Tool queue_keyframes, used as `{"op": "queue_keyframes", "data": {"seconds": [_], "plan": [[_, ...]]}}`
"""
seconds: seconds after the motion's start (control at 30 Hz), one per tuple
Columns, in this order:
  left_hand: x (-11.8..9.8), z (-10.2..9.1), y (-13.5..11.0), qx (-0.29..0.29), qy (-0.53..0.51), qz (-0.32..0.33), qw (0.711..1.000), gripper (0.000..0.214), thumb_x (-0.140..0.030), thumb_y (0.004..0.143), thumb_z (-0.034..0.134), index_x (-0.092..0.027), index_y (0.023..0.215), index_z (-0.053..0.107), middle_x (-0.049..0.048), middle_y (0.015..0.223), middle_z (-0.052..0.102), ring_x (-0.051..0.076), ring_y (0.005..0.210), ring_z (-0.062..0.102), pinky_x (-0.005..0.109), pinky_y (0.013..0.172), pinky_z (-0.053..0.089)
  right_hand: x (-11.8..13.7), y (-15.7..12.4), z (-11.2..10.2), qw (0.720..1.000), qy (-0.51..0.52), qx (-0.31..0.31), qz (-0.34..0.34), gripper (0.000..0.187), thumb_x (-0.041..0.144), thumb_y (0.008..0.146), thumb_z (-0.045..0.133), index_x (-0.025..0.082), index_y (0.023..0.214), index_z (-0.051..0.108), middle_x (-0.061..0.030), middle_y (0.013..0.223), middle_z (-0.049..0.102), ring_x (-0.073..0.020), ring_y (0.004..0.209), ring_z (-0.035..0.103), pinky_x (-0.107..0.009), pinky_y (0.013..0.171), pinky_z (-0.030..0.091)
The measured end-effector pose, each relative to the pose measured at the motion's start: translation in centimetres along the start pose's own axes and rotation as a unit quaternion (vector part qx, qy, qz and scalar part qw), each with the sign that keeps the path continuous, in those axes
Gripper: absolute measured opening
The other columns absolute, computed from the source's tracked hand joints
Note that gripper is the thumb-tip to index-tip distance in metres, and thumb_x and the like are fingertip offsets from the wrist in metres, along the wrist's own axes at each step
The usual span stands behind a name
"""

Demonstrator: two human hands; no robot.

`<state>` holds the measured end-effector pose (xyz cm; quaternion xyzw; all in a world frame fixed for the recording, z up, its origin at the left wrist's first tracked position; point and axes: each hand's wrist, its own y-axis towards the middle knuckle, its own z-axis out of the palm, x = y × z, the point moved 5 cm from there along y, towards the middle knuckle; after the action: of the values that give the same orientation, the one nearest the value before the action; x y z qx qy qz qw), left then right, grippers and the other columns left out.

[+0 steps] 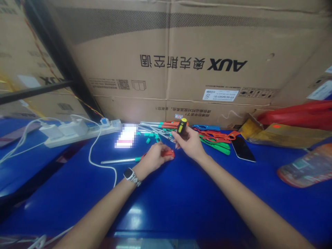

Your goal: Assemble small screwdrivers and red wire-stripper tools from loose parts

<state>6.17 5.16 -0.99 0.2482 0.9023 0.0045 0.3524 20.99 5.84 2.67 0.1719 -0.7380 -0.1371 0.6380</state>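
Note:
My left hand (155, 155) is closed around the red handle of a long-necked lighter (169, 153), pressing it down on the blue table. Its metal tube (118, 161) points left, with a green collar at the handle. My right hand (190, 143) grips a black and yellow screwdriver (182, 126), its tip directed down at the right end of the red handle. Whether the tip touches a screw is too small to tell. Behind my hands lie another red lighter (173, 124), several metal tubes and small green collars (148, 140). Red handle shells (215, 135) and green ones (218, 148) lie to the right.
A black phone (243, 148) and a clear plastic jar (306, 166) are on the right, by an open carton (285, 133). On the left are a white power strip (77, 135) and its cable (90, 152). A large cardboard box (166, 41) stands behind.

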Motion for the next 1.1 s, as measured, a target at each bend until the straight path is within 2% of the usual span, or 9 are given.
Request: {"op": "queue_keyframes", "data": {"seconds": [0.27, 0.5, 0.63, 0.77, 0.87, 0.97, 1.1], "plan": [[-0.2, -0.1, -0.1, -0.001, 0.018, -0.002, 1.000, 0.019, -0.031, 0.078, 0.076, -0.018, 0.092, 0.074, 0.0052, 0.089, 0.067, 0.020, 0.080, 0.062, 0.032, 0.076, 0.049, -0.9, -0.1, 0.6, 0.999, 0.019, 0.019, 0.022, 0.028, 0.046, 0.081, 0.070, 0.021, 0.085, 0.058, 0.0026, 0.064, 0.064, -0.0127, 0.045, 0.060, -0.025, 0.043, 0.052], [0.3, 0.2, 0.0, -0.001, -0.005, -0.005, 1.000, 0.021, -0.030, 0.078, 0.075, -0.018, 0.095, 0.075, 0.0063, 0.090, 0.068, 0.020, 0.081, 0.063, 0.032, 0.077, 0.050, -1.4, 0.2, 0.6, 0.991, 0.079, 0.048, 0.095, 0.037, 0.046, 0.070, 0.079, 0.018, 0.083, 0.060, 0.0024, 0.063, 0.066, -0.0113, 0.045, 0.060, -0.023, 0.042, 0.054], [0.4, 0.3, 0.0, 0.005, -0.016, 0.000, 1.000, 0.022, -0.032, 0.079, 0.074, -0.019, 0.096, 0.075, 0.0062, 0.091, 0.067, 0.021, 0.083, 0.063, 0.033, 0.078, 0.050, -2.1, -0.5, 0.5, 0.981, 0.099, 0.099, 0.133, 0.042, 0.045, 0.063, 0.084, 0.015, 0.088, 0.067, 0.0001, 0.065, 0.070, -0.0145, 0.054, 0.067, -0.026, 0.052, 0.059], [0.3, 0.2, -0.1, 0.006, -0.012, 0.003, 1.000, 0.023, -0.033, 0.080, 0.074, -0.020, 0.099, 0.075, 0.0057, 0.092, 0.067, 0.020, 0.083, 0.063, 0.032, 0.079, 0.049, -2.7, -0.9, 0.3, 0.974, 0.093, 0.141, 0.150, 0.042, 0.047, 0.065, 0.082, 0.013, 0.085, 0.071, -0.0028, 0.066, 0.072, -0.0167, 0.061, 0.071, -0.031, 0.064, 0.062], [0.2, 0.2, -0.1, 0.004, -0.010, 0.000, 1.000, 0.021, -0.033, 0.080, 0.074, -0.021, 0.097, 0.076, 0.0051, 0.089, 0.067, 0.020, 0.081, 0.062, 0.032, 0.077, 0.049, -2.9, -0.7, 0.1, 0.979, 0.078, 0.116, 0.146, 0.041, 0.048, 0.062, 0.084, 0.013, 0.076, 0.069, -0.0024, 0.061, 0.070, -0.0167, 0.056, 0.070, -0.031, 0.061, 0.061], [0.1, 0.2, -0.1, 0.003, -0.008, 0.004, 1.000, 0.020, -0.032, 0.080, 0.074, -0.021, 0.096, 0.076, 0.0046, 0.088, 0.066, 0.019, 0.080, 0.061, 0.031, 0.077, 0.049, -3.3, -0.7, 0.2, 0.987, 0.062, 0.073, 0.126, 0.042, 0.048, 0.058, 0.086, 0.016, 0.065, 0.060, 0.0002, 0.056, 0.066, -0.0148, 0.050, 0.065, -0.028, 0.054, 0.057], [0.1, 0.1, -0.1, 0.006, 0.002, 0.003, 1.000, 0.017, -0.031, 0.080, 0.074, -0.019, 0.093, 0.075, 0.0050, 0.087, 0.064, 0.020, 0.081, 0.060, 0.032, 0.078, 0.049, -3.5, -0.8, 0.4, 0.996, 0.037, 0.028, 0.080, 0.042, 0.045, 0.059, 0.087, 0.018, 0.062, 0.054, 0.0031, 0.057, 0.062, -0.0124, 0.046, 0.059, -0.025, 0.045, 0.050]]}}
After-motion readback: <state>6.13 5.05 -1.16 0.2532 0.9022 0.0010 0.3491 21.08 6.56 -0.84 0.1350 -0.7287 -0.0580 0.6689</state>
